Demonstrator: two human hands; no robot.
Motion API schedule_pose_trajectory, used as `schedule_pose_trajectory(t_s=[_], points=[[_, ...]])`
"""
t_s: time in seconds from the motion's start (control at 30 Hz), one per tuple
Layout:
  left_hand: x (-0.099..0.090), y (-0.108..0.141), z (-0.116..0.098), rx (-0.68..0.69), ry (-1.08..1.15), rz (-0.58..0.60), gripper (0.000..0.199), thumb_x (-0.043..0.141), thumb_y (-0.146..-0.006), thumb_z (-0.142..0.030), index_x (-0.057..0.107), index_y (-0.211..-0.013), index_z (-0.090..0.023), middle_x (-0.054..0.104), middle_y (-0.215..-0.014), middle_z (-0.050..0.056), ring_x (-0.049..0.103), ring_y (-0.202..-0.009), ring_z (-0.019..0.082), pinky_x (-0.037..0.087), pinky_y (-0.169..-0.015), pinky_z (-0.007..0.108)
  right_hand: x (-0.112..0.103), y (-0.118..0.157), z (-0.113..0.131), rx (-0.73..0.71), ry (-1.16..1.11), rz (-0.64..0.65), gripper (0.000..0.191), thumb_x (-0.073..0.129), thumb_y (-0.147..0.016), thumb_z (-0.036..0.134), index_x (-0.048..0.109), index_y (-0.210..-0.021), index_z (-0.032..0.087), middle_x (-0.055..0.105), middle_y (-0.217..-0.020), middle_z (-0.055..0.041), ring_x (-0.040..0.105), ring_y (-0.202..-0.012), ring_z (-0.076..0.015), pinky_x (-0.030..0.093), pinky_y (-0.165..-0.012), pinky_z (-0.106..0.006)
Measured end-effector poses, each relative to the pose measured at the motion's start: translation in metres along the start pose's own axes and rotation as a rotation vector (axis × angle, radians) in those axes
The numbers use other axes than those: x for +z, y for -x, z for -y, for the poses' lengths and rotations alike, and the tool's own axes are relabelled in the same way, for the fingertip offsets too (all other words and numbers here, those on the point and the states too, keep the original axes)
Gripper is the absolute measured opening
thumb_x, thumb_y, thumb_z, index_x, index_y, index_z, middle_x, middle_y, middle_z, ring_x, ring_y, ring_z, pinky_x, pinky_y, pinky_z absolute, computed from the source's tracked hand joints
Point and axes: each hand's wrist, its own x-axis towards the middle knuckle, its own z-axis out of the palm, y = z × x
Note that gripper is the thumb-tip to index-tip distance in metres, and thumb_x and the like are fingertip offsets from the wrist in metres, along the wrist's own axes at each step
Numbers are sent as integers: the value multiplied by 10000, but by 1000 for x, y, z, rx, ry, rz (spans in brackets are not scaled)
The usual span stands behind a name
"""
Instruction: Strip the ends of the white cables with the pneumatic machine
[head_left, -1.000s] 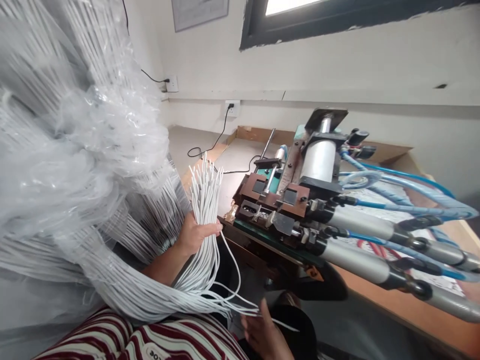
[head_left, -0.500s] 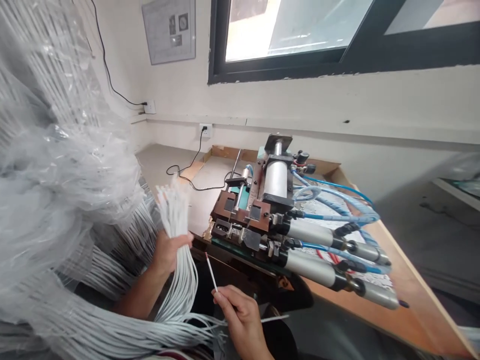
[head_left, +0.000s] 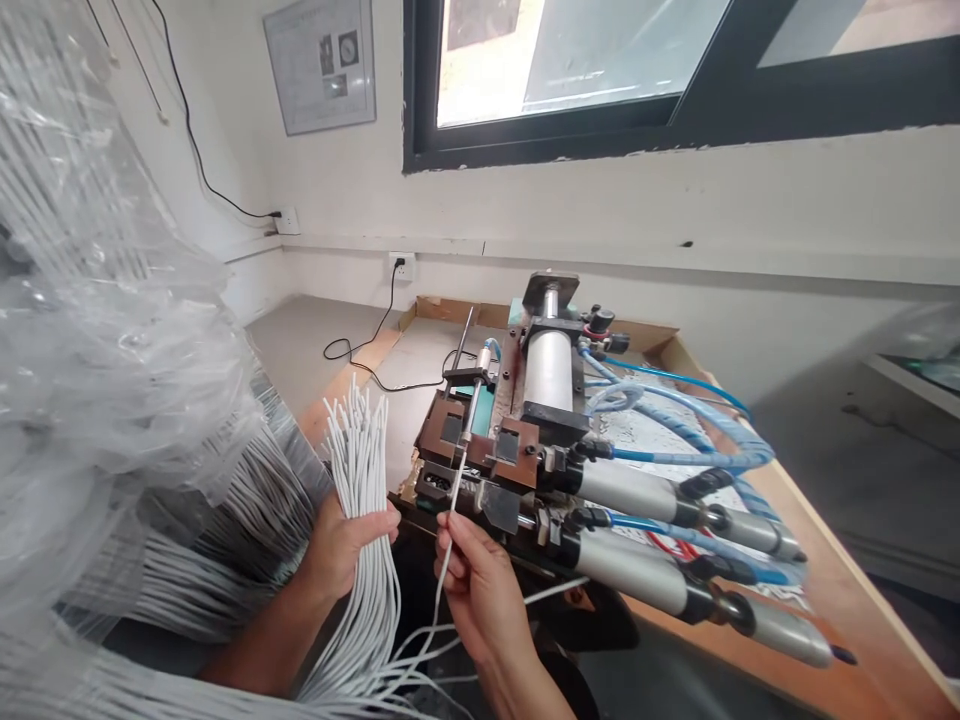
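Observation:
My left hand [head_left: 349, 540] is wrapped round a thick bundle of light grey cables [head_left: 360, 450], whose cut ends point upward. Between the thumb and fingers of my right hand [head_left: 480, 580] is a single grey cable [head_left: 454, 495]. Its upper end reaches into the gap between the brown jaw plates [head_left: 517, 440] of a pneumatic machine [head_left: 551, 370]. The cable's tip is hidden or too small to make out there. Below, the cable trails down towards the loose strands. Another cable piece [head_left: 555, 592] sticks out to the right behind my right hand.
Plastic-wrapped cable bundles [head_left: 135, 340] fill the left side. Silver air cylinders [head_left: 637, 570] and blue hoses [head_left: 675, 458] extend right of the machine over the wooden-edged bench [head_left: 847, 600]. A black power cord [head_left: 386, 388] lies behind, running to a wall socket [head_left: 403, 265].
My right hand has moved up towards the machine, bringing the cable's end between the jaw plates. My left hand still holds the bundle, and the view has shifted slightly.

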Motion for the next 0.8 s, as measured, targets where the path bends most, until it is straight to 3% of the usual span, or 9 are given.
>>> schedule_pose_trajectory(t_s=[0.3,0.43,0.6,0.7,0.8], points=[[6,3,1,-76,74,19,148,731,-516,-142,632,-625,-129,624,-515,3,578,-489,135,440,-500,242,-2,-3,-1,-47,48,3,279,782,-503,353,690,-639,127,523,-511,7,211,-401,-18,113,-381,-174],[8,9,0,-89,84,42,162,741,-523,-162,633,-639,-128,643,-561,16,617,-570,167,449,-510,242,-11,10,-14,-169,279,59,244,714,-619,378,672,-647,139,514,-527,12,249,-411,-42,162,-387,-199],[10,20,4,-75,61,144,118,725,-534,-162,639,-598,-111,620,-530,8,544,-465,115,419,-469,233,-21,40,-31,-262,622,133,247,647,-686,393,658,-630,153,549,-559,-13,406,-497,-114,300,-442,-233],[8,29,6,-77,28,183,110,718,-527,-150,639,-595,-115,608,-508,0,536,-460,118,424,-483,246,-27,53,-30,-270,748,167,263,616,-707,414,655,-670,156,542,-555,-8,437,-518,-129,345,-477,-243],[4,39,6,-69,-55,259,112,723,-505,-133,644,-580,-109,602,-508,1,529,-485,114,412,-504,238,-32,60,-18,-255,804,197,290,552,-751,447,613,-715,165,494,-514,17,400,-462,-111,307,-430,-226]])
